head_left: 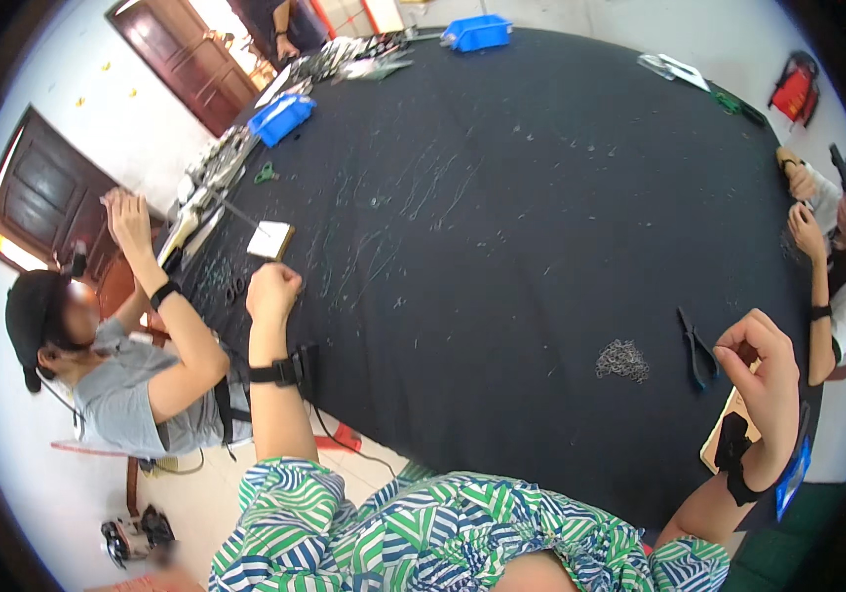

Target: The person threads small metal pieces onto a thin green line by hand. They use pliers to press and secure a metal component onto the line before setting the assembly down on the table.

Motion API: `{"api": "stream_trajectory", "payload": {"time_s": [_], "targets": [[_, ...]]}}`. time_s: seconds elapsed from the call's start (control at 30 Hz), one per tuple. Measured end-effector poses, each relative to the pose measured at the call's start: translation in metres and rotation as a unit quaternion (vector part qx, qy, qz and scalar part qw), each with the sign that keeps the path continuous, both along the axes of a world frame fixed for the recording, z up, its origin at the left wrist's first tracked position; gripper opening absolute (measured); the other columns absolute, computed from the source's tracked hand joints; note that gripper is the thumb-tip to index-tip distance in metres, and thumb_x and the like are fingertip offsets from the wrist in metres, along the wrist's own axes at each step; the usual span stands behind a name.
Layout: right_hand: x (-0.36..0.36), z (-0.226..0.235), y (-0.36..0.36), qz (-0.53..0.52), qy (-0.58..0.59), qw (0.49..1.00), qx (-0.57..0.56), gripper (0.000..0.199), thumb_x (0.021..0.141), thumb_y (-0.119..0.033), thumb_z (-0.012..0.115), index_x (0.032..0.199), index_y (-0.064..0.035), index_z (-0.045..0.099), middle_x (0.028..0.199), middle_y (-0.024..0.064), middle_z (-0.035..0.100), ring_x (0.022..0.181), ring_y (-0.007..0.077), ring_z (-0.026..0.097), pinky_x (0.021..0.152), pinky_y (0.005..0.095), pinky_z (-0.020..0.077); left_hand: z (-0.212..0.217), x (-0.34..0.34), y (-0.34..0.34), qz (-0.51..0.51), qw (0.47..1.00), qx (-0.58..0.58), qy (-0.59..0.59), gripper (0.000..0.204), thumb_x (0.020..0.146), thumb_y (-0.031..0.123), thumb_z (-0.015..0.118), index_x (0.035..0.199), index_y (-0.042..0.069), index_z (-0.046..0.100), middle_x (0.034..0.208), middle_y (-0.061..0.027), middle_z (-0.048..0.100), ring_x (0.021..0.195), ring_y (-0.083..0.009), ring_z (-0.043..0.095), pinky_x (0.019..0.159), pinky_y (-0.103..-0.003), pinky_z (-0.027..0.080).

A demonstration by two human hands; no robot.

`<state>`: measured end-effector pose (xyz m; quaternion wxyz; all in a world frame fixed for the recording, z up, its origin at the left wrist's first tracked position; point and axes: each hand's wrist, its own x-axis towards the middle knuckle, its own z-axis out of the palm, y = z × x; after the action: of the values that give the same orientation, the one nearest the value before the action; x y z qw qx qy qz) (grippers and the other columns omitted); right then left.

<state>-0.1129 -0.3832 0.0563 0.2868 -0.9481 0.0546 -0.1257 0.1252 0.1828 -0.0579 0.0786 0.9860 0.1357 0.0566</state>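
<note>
My left hand (pixel 273 294) is raised over the left side of the black-covered table, its fingers curled closed. Whatever it may hold is hidden. Close beyond it lies a small white-topped block (pixel 270 240), with dark scissors (pixel 234 289) to its left. My right hand (pixel 765 353) hovers at the right with thumb and forefinger pinched together; I cannot make out anything between them. Just left of it lie pliers (pixel 696 353) with dark jaws and blue-tipped handles. A heap of small grey metal links or rings (pixel 622 361) sits further left.
The black tablecloth (pixel 502 296) carries scattered thread-like scraps. Two blue bins (pixel 283 119) stand along the far and left edges, near piled strips. A co-worker (pixel 161 365) sits at my left with raised hands; another (pixel 833 237) is at the right. A pale board (pixel 724 426) lies under my right wrist.
</note>
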Motion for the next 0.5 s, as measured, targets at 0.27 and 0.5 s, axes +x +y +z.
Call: {"api": "stream_trajectory", "payload": {"time_s": [0.27,0.5], "targets": [[-0.005,0.001,0.001,-0.016,-0.045,0.999,0.006,0.008,0.075,-0.002,0.072,0.076,-0.0016,0.064,0.069,0.0037,0.052,0.059,0.009,0.053,0.054,0.0228,0.0398,0.004,-0.008,-0.007,0.023,0.999,-0.037,0.013,0.012,0.076,0.015,0.066,0.079,0.009,0.077,0.079,-0.0132,0.073,0.078,-0.0311,0.072,0.076,-0.041,0.056],[-0.009,0.001,-0.007,-0.012,0.04,0.998,0.046,0.009,0.082,-0.007,0.071,0.083,0.0006,0.065,0.076,0.0038,0.058,0.063,0.0105,0.055,0.057,0.0258,0.0424,0.037,-0.031,-0.05,-0.031,0.999,-0.009,-0.042,0.027,0.087,0.032,0.067,0.1,0.01,0.074,0.094,-0.012,0.074,0.091,-0.0301,0.072,0.079,-0.041,0.055]]}}
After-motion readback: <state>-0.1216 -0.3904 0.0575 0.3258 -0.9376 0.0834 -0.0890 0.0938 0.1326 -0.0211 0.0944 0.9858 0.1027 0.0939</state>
